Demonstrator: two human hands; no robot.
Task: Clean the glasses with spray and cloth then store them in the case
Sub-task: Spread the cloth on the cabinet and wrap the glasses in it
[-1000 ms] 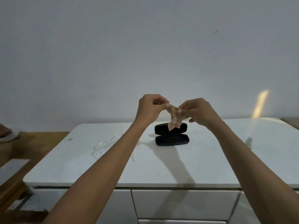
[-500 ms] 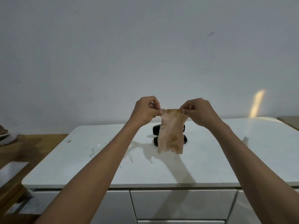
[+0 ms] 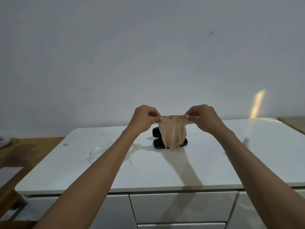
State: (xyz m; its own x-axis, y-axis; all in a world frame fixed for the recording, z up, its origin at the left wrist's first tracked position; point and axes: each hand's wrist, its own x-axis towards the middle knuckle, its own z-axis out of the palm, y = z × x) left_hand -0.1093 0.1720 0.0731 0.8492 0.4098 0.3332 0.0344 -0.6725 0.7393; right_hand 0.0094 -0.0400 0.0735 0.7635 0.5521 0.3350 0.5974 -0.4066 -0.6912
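Landmark = black case [image 3: 158, 143], lying open on the white cabinet top [image 3: 165, 171] w/ both halves side by side, toward the back edge. Well left of the case: clear glasses [image 3: 99, 150] resting on the top, partly hidden behind the left forearm, one temple sticking out toward the front. Above the case and a bit left: left hand [image 3: 145, 119], fingers closed, pinching one upper corner of the cloth [image 3: 173, 133]. Cloth is beige, thin, stained brownish along the top edge, stretched betw. both hands and hanging down in front of the case, covering its middle. Above-right of the case: right hand [image 3: 202, 117], closed in a pinch on the other corner. Far right of the case: small clear spray bottle [image 3: 246, 140], faint, hard to make out.
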